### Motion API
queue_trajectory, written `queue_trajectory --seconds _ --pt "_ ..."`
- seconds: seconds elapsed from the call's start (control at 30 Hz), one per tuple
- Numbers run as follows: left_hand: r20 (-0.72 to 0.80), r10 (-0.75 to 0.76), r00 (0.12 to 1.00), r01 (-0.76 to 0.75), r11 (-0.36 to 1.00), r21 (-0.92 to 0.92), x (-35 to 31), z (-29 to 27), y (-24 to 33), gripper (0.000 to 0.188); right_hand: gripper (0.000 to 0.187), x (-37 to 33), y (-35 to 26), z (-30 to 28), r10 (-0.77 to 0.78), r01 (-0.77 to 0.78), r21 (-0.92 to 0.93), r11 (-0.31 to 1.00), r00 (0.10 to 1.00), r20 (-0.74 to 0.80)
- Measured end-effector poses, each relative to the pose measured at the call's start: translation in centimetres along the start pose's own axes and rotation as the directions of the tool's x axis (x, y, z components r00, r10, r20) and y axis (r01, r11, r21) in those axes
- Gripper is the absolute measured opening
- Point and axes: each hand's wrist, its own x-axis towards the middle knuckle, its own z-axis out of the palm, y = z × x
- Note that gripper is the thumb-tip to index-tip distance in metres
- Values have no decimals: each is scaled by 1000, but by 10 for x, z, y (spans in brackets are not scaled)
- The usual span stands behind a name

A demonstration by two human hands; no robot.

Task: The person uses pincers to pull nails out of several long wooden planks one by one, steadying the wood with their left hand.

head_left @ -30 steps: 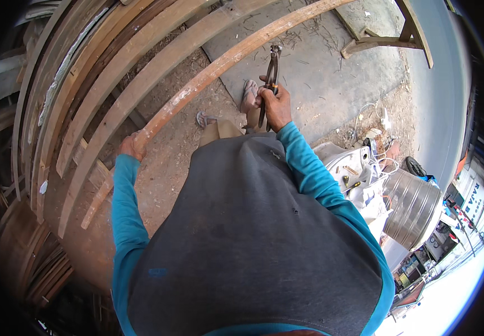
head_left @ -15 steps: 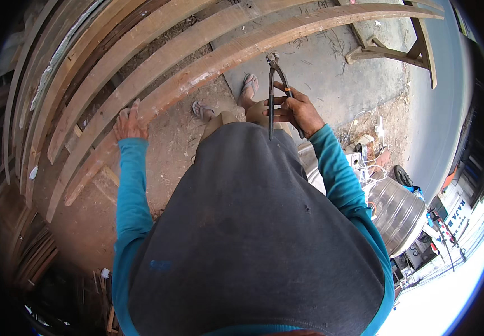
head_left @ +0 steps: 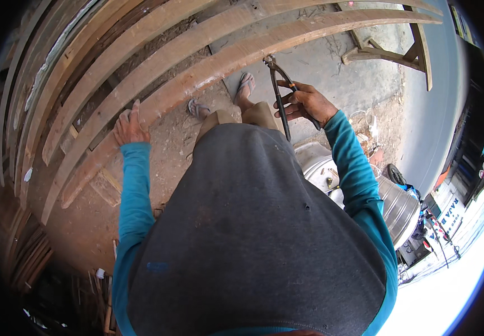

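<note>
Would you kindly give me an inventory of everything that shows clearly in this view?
Pincers: one, black with orange, upper centre
Near beam: one, brown, across upper centre
Other beams: several, brown and greyish, upper left
Wood strips: several, brown, lower left
Trestle: one, brown, upper right
Drum: one, silver, right
Wheel: one, black, above the drum
Sign: one, white and blue, far right
Sandals: two, greyish, upper centre
Shirt: one, dark grey and teal, centre
Left hand: one, teal-sleeved, on near beam
Right hand: one, teal-sleeved, holding the pincers
</note>
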Motion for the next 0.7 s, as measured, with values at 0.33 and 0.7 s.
queue_trajectory --seconds 0.33,0.7 --pt "-67 -30 997 27 999 -47 -7 4 9 95 13 24 28 74 23 1 645 764 999 -29" --pt "63 74 995 -71 996 -48 18 -17 -7 85 18 98 116 128 -320 502 140 854 717 -619"
